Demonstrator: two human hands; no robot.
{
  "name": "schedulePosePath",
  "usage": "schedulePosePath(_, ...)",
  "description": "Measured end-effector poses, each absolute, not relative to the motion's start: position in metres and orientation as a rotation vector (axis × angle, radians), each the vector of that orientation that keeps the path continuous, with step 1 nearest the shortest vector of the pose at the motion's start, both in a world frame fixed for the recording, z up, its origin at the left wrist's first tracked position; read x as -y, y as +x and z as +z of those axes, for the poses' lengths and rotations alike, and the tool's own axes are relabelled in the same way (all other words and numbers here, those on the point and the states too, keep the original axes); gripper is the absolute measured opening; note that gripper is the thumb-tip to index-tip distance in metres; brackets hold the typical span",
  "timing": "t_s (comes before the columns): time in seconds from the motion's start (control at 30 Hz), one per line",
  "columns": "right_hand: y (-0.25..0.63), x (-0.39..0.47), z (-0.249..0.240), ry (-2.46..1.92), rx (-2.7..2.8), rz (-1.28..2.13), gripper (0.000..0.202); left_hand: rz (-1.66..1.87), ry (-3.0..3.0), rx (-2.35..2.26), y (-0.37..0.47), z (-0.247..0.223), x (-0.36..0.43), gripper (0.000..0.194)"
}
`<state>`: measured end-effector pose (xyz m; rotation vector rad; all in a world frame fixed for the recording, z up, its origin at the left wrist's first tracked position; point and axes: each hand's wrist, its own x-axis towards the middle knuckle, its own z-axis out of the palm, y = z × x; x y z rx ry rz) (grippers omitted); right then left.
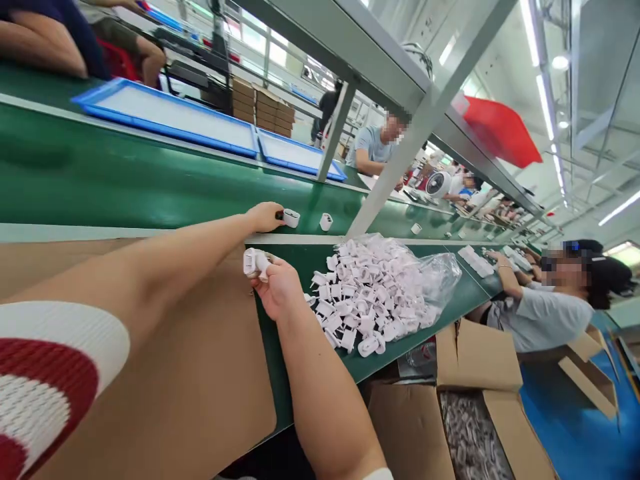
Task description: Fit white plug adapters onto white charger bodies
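Note:
Over the green conveyor belt, my left hand (267, 217) closes its fingertips on the near side of a small white plastic housing (291, 218) with an open end. Something dark shows at those fingertips, too small to name. Nearer to me, my right hand (281, 288) is wrapped round white plastic pieces (255, 263); the fingers partly cover them, so I cannot tell how many there are. A heap of loose white plastic parts (365, 290) lies to the right of that hand, partly on and under a clear plastic bag (440, 277).
Another white housing (326, 221) sits farther along the belt. Brown cardboard (200, 373) covers the bench at left. A metal post (357, 223) rises beyond the heap. Blue-rimmed trays (170, 119) line the far side. An open carton (475, 360) stands below; co-workers sit nearby.

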<state>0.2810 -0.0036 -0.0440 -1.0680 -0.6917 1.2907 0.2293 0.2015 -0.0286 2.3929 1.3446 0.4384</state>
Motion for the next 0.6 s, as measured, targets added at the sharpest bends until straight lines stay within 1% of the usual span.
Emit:
schedulePosePath(0.03, 0.281, 0.005, -0.041, -1.052, 0.685, 1.333, 0.029, 0.464, 2.366, -1.380, 0.227, -0.031, -0.200, 0.053)
schedulePosePath(0.07, 0.279, 0.006, -0.038, -1.041, 0.683, 1.359, 0.030, 0.497, 2.347, -1.410, 0.224, -0.033, -0.197, 0.055)
schedulePosePath(0.17, 0.273, 0.013, -0.033, -1.041, 0.685, 1.355, 0.031, 0.564, 2.312, -1.449, 0.218, -0.034, -0.189, 0.074)
schedulePosePath(0.2, 0.272, 0.015, -0.032, -1.048, 0.682, 1.353, 0.031, 0.570, 2.302, -1.453, 0.218, -0.033, -0.187, 0.077)
schedulePosePath(0.33, 0.274, 0.022, -0.029, -1.072, 0.660, 1.332, 0.029, 0.563, 2.243, -1.485, 0.220, -0.024, -0.183, 0.067)
schedulePosePath(0.4, 0.278, 0.024, -0.026, -1.078, 0.662, 1.280, 0.029, 0.572, 2.225, -1.488, 0.210, -0.020, -0.180, 0.067)
schedulePosePath(0.53, 0.286, 0.026, -0.018, -1.037, 0.611, 1.190, 0.038, 0.586, 2.231, -1.405, 0.154, -0.015, -0.150, 0.059)
schedulePosePath(0.6, 0.289, 0.028, -0.013, -1.020, 0.603, 1.194, 0.037, 0.610, 2.225, -1.336, 0.116, -0.016, -0.120, 0.057)
